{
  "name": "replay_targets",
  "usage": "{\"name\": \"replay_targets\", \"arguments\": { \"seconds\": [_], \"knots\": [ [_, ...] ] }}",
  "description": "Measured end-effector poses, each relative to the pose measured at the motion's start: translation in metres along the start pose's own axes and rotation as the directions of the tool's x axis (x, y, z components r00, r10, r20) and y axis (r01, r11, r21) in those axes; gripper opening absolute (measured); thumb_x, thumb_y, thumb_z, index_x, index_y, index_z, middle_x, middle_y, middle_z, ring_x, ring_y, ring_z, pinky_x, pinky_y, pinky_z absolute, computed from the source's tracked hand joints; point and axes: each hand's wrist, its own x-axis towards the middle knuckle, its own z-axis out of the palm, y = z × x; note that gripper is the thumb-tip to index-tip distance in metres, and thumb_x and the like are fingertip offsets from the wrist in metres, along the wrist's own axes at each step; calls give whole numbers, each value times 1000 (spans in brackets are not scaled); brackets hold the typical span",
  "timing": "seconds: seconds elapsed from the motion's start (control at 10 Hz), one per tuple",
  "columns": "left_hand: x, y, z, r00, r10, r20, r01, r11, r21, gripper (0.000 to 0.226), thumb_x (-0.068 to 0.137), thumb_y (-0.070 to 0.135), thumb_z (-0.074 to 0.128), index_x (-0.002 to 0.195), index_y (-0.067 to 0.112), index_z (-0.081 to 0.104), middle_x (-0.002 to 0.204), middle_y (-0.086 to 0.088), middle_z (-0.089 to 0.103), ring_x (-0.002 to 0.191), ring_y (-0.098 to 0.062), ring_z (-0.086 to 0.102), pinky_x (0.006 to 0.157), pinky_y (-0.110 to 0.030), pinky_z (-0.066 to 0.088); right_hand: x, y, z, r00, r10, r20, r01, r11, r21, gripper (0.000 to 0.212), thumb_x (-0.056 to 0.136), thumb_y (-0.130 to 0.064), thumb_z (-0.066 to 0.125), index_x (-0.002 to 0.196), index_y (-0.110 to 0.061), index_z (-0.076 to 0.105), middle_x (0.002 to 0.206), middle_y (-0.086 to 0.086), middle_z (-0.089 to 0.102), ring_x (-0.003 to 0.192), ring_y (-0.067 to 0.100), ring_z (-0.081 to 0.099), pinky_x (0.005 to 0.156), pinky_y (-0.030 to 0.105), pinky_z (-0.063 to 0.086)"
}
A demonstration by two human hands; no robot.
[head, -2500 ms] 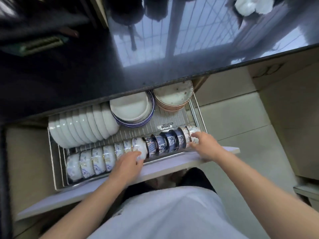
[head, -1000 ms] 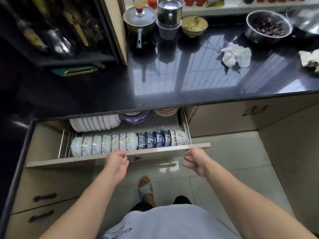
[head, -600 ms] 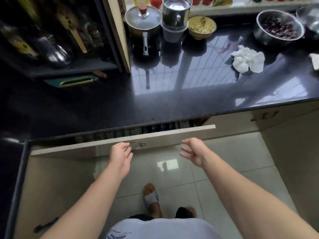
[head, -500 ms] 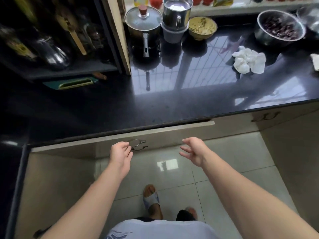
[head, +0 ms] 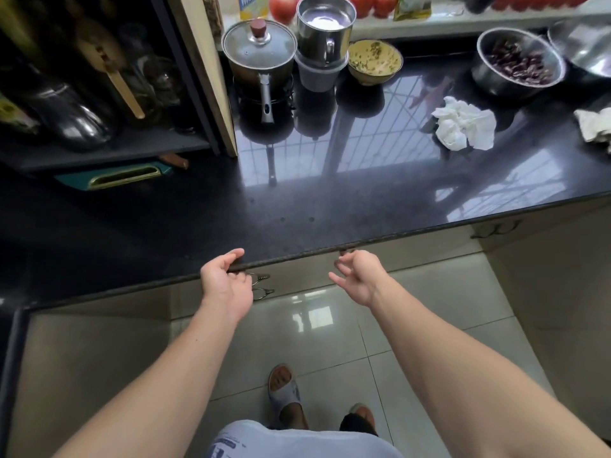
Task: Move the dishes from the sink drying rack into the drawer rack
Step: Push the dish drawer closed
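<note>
**Both hands loose at the closed drawer front**

The left hand (head: 226, 285) is held at the edge of the black bench (head: 297, 206), its fingers (head: 231, 257) loosely curled and holding nothing; the upper ones lie against the bench lip, the lower ones sit just beside the metal drawer handle (head: 261, 285), and whether they touch it cannot be told. The right hand (head: 358, 277) hangs a little apart to the right, its fingers (head: 337, 279) spread and slack, pinching nothing, with the tips near the bench edge but off the drawer front (head: 297, 279).

The drawer front sits flush under the bench lip, so the drawer rack and the dishes in it are hidden behind it, directly ahead of both sets of fingers. No dish is in either hand.

On the bench beyond the hands, a crumpled white cloth (head: 463, 127) lies to the right. Further back stand a lidded pot (head: 259, 54) with a long handle, a steel cup (head: 325, 28) stacked on a grey container, a small bowl (head: 375, 61) of pale food, and a steel bowl (head: 519, 64) of dark red pieces. To the left an open dark shelf (head: 99, 150) holds utensils, with a teal tray (head: 112, 176) below it.

Below, two feet in slippers (head: 284, 388) stand on the pale tiled floor (head: 429, 309).
</note>
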Motion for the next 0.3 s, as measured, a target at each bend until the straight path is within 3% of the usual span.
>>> {"name": "replay_targets", "arguments": {
  "seconds": [0.1,0.2,0.3],
  "knots": [
    [9,-7,-3,1000,22,-8,-23,999,-34,24,91,13,49,98,10,72,122,-9,60,99,-18,54,114,-30,29,8,0,4,998,12,-61,-11,1000,14,34,92,17,38,119,0,51,153,15,44,145,35,38,111,58,40],
    [6,-8,-7,999,16,37,-18,997,72,24,94,12,48,99,11,72,127,-8,64,126,-19,57,122,-32,25,3,1,-3,1000,-3,-30,2,1000,-30,50,96,14,37,144,0,40,153,5,45,143,32,43,114,57,37],
    [10,0,-9,998,0,60,-17,959,283,21,94,13,53,106,13,70,127,-4,63,132,-22,55,123,-36,23,-4,-5,0,1000,2,3,-2,986,-169,34,100,7,42,132,-2,49,150,5,47,128,27,55,108,53,44]
  ]
}}
